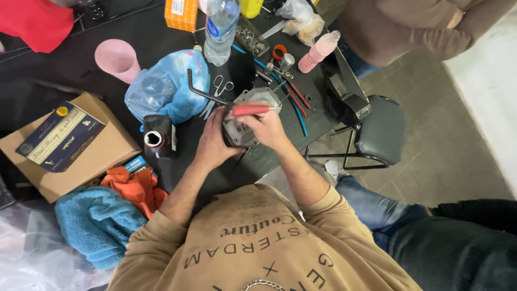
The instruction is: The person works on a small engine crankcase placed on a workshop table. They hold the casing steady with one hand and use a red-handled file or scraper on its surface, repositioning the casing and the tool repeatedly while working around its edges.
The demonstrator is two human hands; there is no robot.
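The left hand point(214, 141) lay curled against the left side of a grey cast-metal housing with an angular outline point(249, 114), its fingers bent around the edge and steadying the part on the black tabletop point(70, 67). The right hand point(266, 128) was closed in a fist around a red-handled screwdriver point(250, 110), the handle lying across the top of the housing and pointing toward the left hand; the tip was hidden, so where it met the metal could not be told. The housing sat directly between the two hands, touching both.

Just beyond the left hand's fingers lay a dark bent metal bar point(203, 92) and a pair of small steel scissors point(218, 90). Further out on that side sat a crumpled pale-blue plastic bag point(164, 89), and past it a pink plastic cup lying on its side point(116, 59). Well to the left of the left forearm stood a brown cardboard box point(102, 156) bearing a flat dark-blue rectangular package with gold lettering point(59, 136). Far ahead of the hands stood a clear plastic water bottle with a blue label point(220, 29) and beside it an orange rectangular carton with a white label point(181, 14). Beyond the right hand lay a pink cylindrical bottle point(319, 52)
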